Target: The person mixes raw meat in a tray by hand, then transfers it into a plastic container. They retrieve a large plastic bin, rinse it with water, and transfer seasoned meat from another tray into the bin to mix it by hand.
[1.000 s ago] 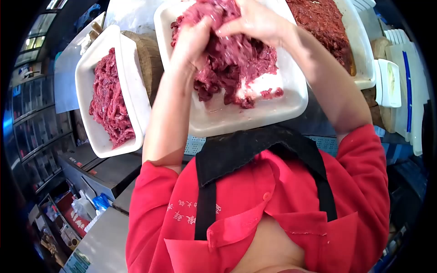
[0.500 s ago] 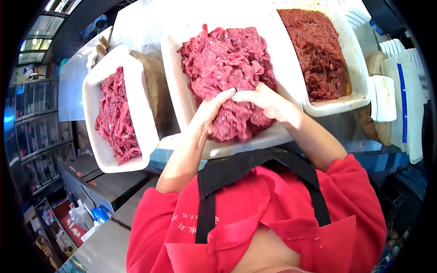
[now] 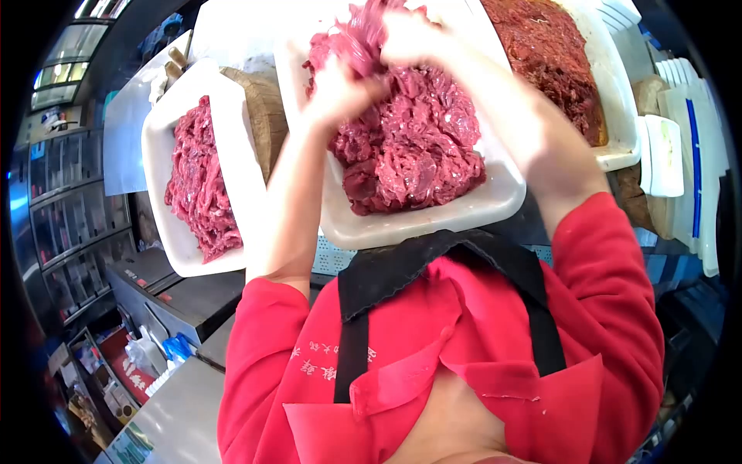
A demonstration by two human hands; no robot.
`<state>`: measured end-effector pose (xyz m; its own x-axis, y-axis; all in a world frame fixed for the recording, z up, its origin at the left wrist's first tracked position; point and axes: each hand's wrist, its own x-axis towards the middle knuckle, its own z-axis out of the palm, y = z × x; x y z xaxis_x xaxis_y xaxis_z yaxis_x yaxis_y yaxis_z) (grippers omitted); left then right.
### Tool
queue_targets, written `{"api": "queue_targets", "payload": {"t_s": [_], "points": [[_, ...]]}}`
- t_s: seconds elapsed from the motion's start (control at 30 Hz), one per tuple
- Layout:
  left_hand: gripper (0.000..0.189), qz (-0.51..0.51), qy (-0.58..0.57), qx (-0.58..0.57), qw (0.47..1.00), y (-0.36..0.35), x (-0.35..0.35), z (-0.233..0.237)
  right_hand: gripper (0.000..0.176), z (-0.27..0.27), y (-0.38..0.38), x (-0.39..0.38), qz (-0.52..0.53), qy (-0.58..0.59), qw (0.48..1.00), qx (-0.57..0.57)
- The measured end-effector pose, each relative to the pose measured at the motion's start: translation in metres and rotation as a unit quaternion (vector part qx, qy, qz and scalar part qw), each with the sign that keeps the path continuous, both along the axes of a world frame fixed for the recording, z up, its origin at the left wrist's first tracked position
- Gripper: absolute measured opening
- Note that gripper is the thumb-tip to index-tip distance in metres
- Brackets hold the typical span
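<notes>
In the middle white tub lies a big heap of sliced raw meat, red and glistening. Both hands are at its far end and smeared by motion. My left hand is closed on the near left side of a raised clump of meat strips. My right hand grips the same clump from the right, its fingertips hidden or blurred. The clump bulges up between the two hands.
To the left, a smaller white tub contains more raw meat strips. A white tub of darker, sauced meat stands to the right. Wooden blocks sit beside the tubs. Stacked white lids stand at far right.
Both hands have moved from the near end of the meat to its far end, lifting a clump there. The near part of the heap now lies uncovered in the tub.
</notes>
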<state>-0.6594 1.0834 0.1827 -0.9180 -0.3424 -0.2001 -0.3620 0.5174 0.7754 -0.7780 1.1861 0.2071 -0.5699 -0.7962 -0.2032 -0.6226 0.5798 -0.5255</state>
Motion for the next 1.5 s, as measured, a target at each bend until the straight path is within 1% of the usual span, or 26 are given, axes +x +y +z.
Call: {"api": "queue_targets", "payload": {"t_s": [0.03, 0.1, 0.17, 0.3, 0.4, 0.47, 0.5, 0.57, 0.6, 0.63, 0.73, 0.77, 0.83, 0.9, 0.97, 1.07, 1.1, 1.17, 1.2, 1.27, 1.33, 1.37, 1.4, 1.43, 1.47, 1.5], "points": [[0.054, 0.015, -0.008, -0.331, 0.944, 0.031, 0.022, -0.029, 0.061, -0.037, 0.003, 0.024, -0.055, 0.14, 0.989, -0.016], [0.052, -0.138, -0.073, -0.245, 0.957, 0.05, 0.057, -0.017, 0.07, -0.024, 0.035, 0.053, 0.122, 0.066, 0.988, 0.068], [0.033, -0.223, -0.063, -0.206, 0.951, 0.069, 0.096, -0.017, 0.058, -0.039, 0.084, 0.079, 0.209, 0.073, 0.975, -0.01], [0.036, -0.215, -0.035, -0.073, 0.973, 0.075, 0.12, 0.009, 0.028, -0.031, 0.148, 0.082, 0.258, -0.07, 0.962, 0.058], [0.049, -0.162, -0.118, -0.051, 0.978, 0.06, 0.102, 0.014, 0.017, -0.034, 0.15, 0.058, 0.231, 0.073, 0.962, 0.129], [0.073, -0.099, 0.009, -0.216, 0.971, 0.045, 0.077, -0.003, 0.03, -0.048, 0.13, 0.039, 0.194, 0.2, 0.956, 0.086], [0.081, -0.076, -0.013, -0.278, 0.957, 0.034, 0.056, -0.003, 0.048, -0.053, 0.116, 0.025, 0.162, 0.265, 0.951, 0.001], [0.096, -0.024, -0.059, -0.364, 0.929, 0.0, 0.015, -0.016, 0.081, -0.057, 0.076, -0.009, 0.095, 0.226, 0.967, 0.07], [0.101, 0.069, -0.066, -0.305, 0.947, -0.014, -0.003, -0.034, 0.093, -0.062, 0.058, -0.026, 0.041, 0.069, 0.994, 0.074], [0.101, 0.16, -0.03, -0.206, 0.965, -0.03, -0.016, -0.058, 0.101, -0.08, 0.04, -0.038, 0.006, 0.061, 0.996, 0.069], [0.091, 0.18, -0.15, -0.134, 0.963, -0.034, -0.038, -0.056, 0.095, -0.072, 0.005, -0.055, -0.026, -0.026, 0.99, 0.135], [0.083, 0.211, -0.083, 0.084, 0.97, -0.033, -0.037, -0.049, 0.09, -0.066, 0.001, -0.05, -0.06, -0.036, 0.99, 0.119], [0.06, 0.244, -0.057, 0.412, 0.876, -0.027, -0.027, -0.035, 0.071, -0.053, 0.011, -0.033, -0.153, -0.38, 0.911, 0.042], [0.05, 0.203, -0.167, 0.331, 0.906, -0.02, -0.016, -0.039, 0.043, -0.047, 0.023, -0.01, -0.101, -0.464, 0.879, 0.028], [0.047, 0.18, -0.045, 0.579, 0.794, 0.002, 0.012, -0.046, 0.037, -0.036, 0.049, 0.019, -0.127, -0.46, 0.877, -0.057], [0.052, 0.172, -0.015, 0.586, 0.792, 0.022, 0.039, -0.031, 0.036, -0.039, 0.07, 0.03, -0.077, -0.605, 0.764, -0.211], [0.055, 0.143, 0.026, 0.597, 0.789, 0.023, 0.042, -0.027, 0.036, -0.034, 0.072, 0.029, -0.076, -0.605, 0.764, -0.21], [0.064, 0.133, 0.028, 0.584, 0.8, 0.014, 0.038, -0.017, 0.031, -0.021, 0.072, 0.025, -0.06, -0.519, 0.807, -0.276], [0.059, 0.183, 0.033, 0.488, 0.853, 0.008, 0.031, -0.012, 0.029, -0.012, 0.064, 0.021, -0.029, -0.429, 0.847, -0.313], [0.045, 0.24, 0.044, 0.365, 0.898, 0.014, 0.027, 0.027, 0.027, 0.022, 0.067, 0.01, -0.117, -0.506, 0.818, -0.249], [0.03, 0.202, 0.084, 0.358, 0.908, 0.017, 0.02, 0.081, 0.027, 0.051, 0.059, -0.006, -0.011, -0.095, 0.962, -0.254], [0.022, 0.153, 0.117, 0.368, 0.91, 0.006, 0.018, 0.088, 0.027, 0.073, 0.054, -0.007, 0.047, 0.123, 0.962, -0.238], [0.018, 0.197, 0.151, 0.342, 0.906, 0.0, 0.018, 0.088, 0.029, 0.095, 0.056, -0.001, 0.008, 0.021, 0.981, -0.195], [0.016, 0.239, 0.188, 0.313, 0.9, -0.003, 0.016, 0.092, 0.026, 0.09, 0.057, 0.003, 0.001, -0.107, 0.927, -0.359], [0.019, 0.108, 0.2, 0.184, 0.956, -0.004, 0.021, 0.097, 0.025, 0.081, 0.056, 0.001, 0.01, -0.003, 0.96, -0.28], [0.023, 0.099, 0.203, 0.093, 0.97, 0.01, 0.024, 0.1, 0.023, 0.071, 0.055, -0.001, 0.02, 0.101, 0.975, -0.195]]}}
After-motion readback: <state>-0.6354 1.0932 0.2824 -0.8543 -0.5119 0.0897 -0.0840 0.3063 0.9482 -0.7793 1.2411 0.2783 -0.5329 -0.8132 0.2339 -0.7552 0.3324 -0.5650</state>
